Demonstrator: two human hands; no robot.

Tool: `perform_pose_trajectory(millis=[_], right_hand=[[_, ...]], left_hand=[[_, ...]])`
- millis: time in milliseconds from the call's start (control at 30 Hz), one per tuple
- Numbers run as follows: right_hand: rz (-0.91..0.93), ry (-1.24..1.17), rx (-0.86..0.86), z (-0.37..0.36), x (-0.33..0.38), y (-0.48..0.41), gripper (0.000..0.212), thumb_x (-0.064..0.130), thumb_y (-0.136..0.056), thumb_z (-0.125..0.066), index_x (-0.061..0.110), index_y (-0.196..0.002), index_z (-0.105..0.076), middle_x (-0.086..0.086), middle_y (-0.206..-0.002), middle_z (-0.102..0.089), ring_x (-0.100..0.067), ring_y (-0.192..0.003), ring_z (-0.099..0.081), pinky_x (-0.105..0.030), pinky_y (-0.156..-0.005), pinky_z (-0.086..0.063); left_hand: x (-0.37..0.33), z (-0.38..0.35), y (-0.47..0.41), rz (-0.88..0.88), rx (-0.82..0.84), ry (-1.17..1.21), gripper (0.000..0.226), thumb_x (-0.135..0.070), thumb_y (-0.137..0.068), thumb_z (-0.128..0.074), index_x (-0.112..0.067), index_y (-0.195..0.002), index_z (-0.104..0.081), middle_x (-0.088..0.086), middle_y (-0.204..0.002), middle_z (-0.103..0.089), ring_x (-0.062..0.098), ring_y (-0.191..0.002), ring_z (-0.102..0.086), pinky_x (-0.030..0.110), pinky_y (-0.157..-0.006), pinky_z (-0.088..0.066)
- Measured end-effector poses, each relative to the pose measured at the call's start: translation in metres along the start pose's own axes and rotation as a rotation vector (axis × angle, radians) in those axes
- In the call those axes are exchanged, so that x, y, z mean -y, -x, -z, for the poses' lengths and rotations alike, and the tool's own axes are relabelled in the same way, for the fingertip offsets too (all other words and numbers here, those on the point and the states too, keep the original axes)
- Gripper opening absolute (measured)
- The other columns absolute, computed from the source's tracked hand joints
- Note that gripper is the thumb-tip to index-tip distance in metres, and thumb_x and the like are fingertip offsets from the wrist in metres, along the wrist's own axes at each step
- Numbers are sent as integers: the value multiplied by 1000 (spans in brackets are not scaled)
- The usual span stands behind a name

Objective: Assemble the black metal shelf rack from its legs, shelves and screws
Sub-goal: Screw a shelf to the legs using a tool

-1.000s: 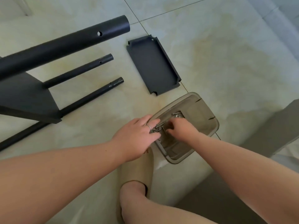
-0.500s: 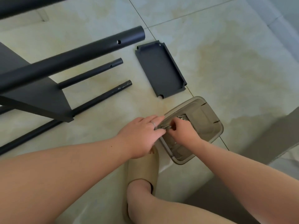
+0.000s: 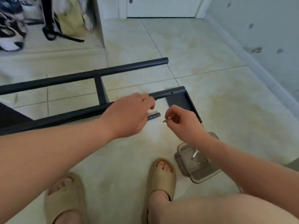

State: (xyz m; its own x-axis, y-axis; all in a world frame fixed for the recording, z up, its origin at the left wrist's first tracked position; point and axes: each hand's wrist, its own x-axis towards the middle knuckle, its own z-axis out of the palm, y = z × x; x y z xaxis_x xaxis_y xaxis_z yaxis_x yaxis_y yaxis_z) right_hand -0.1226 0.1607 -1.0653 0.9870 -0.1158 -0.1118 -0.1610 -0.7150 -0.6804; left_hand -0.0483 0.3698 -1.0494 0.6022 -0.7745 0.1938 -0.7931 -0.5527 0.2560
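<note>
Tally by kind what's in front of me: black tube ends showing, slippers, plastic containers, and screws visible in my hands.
Black tube ends: 3
Beige slippers: 2
Clear container: 1
Screw pinched by right hand: 1
Total: 7

We see two black tube legs lying nearly parallel: the far leg [image 3: 113, 70] and the near leg [image 3: 163, 94], which has a screw hole near its end. A black crosspiece [image 3: 100, 90] joins them. The loose shelf [image 3: 186, 102], a shallow black tray, lies flat beside the near leg's end. A silver screw [image 3: 165, 120] is pinched in the right hand [image 3: 181, 120]. More screws [image 3: 195, 154] lie in the tub [image 3: 179, 162].
</note>
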Motion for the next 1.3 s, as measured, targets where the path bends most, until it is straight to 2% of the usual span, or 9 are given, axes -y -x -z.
perform_pose_trajectory(millis=[200, 367, 467, 567, 667, 767, 833, 967, 1300], right_hand=[[118, 12, 137, -13, 106, -23, 20, 12, -89, -64, 32, -85, -65, 7, -79, -68, -8, -75, -67, -25, -68, -56], [116, -24, 214, -44, 156, -37, 16, 10, -91, -61, 26, -87, -66, 4, -74, -74, -5, -73, -70, -31, -75, -59], [86, -11, 210, -61, 159, -39, 14, 13, -92, -61, 23, -84, -64, 4, -72, -74, -5, -69, -69, -37, -72, -61], [84, 15, 222, -71, 150, -39, 15, 13, -94, -60, 23, -84, -63, 3, -75, -73, -9, -72, -71, -43, -70, -62], [72, 9, 236, -74, 138, -41, 17, 11, -94, -62, 25, -83, -63, 4, -76, -72, -6, -72, -71, -44, -75, -62], [74, -10, 252, -76, 132, -46, 23, 10, -94, -63, 28, -81, -62, 3, -77, -72, -6, -72, -72, -42, -79, -61], [85, -10, 260, -78, 129, -49, 23, 10, -95, -63, 29, -81, -61, 2, -79, -72, -4, -73, -71, -38, -78, -61], [106, 10, 266, -79, 125, -55, 23, 12, -95, -63, 29, -82, -62, 4, -78, -72, -3, -72, -71, -27, -69, -59], [91, 6, 232, -84, 123, -62, 15, 14, -97, -62, 25, -87, -64, 6, -80, -72, -1, -75, -69, -22, -65, -57]], left_hand=[[64, 57, 35, 525, -312, 125, 19, -26, -96, -54, -21, -114, -49, -6, -104, -52, 15, -92, -51, 35, -73, -45], [108, 63, 60, 861, -12, 340, 29, -43, -100, -47, -19, -116, -54, -3, -107, -59, 21, -96, -57, 38, -80, -45], [115, 55, 65, 808, 168, 436, 37, -45, -101, -44, -13, -104, -64, 6, -96, -68, 27, -91, -63, 39, -84, -49], [119, 49, 61, 763, 254, 473, 39, -45, -101, -43, -13, -89, -59, 7, -79, -57, 28, -75, -55, 33, -68, -40], [126, 39, 56, 737, 341, 506, 36, -48, -101, -40, -20, -87, -57, 1, -76, -62, 22, -71, -49, 33, -70, -37], [130, 29, 49, 766, 412, 616, 48, -52, -100, -38, -12, -92, -63, -1, -72, -76, 19, -71, -64, 35, -78, -48], [132, 21, 43, 804, 398, 740, 50, -52, -100, -42, -9, -101, -68, 2, -74, -76, 20, -76, -74, 37, -82, -56], [137, 12, 32, 846, 345, 910, 36, -38, -98, -57, -5, -102, -70, 4, -74, -77, 20, -69, -76, 28, -57, -57], [141, 5, 26, 902, 224, 939, 37, -34, -96, -62, 1, -105, -70, 11, -83, -77, 21, -71, -76, 29, -60, -57]])
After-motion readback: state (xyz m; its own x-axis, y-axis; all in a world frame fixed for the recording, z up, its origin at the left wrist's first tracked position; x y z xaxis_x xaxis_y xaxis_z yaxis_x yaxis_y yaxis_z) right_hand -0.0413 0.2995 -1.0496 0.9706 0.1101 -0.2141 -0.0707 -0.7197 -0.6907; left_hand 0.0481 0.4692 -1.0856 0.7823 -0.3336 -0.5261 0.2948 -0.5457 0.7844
